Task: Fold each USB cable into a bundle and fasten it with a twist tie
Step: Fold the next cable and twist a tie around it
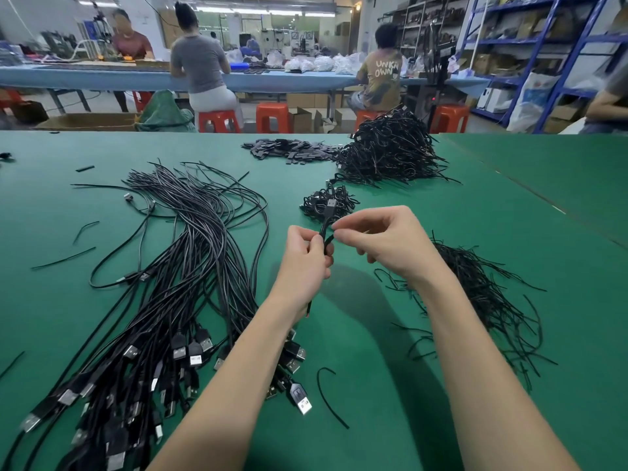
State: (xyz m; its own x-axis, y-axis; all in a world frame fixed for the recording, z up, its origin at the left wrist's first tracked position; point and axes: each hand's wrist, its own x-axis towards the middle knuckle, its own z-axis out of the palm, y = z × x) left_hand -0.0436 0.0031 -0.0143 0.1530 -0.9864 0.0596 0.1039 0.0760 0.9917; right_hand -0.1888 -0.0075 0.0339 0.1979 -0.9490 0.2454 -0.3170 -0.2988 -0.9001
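Observation:
My left hand (304, 258) grips a folded black USB cable bundle (328, 219) above the green table (373, 385); its plug end points away from me. My right hand (384, 243) pinches a thin black twist tie (329, 240) at the bundle's middle, fingertips meeting the left thumb. A large sheaf of loose USB cables (190, 266) lies to the left, plugs toward me. Loose twist ties (489, 297) are heaped at the right, partly hidden by my right forearm.
Small tied bundles (328, 200) lie just beyond my hands, with a big heap of them (387, 151) farther back and a pile of small black pieces (289, 149) beside it. A stray tie (328, 396) lies near my arms. Several people sit at a far bench.

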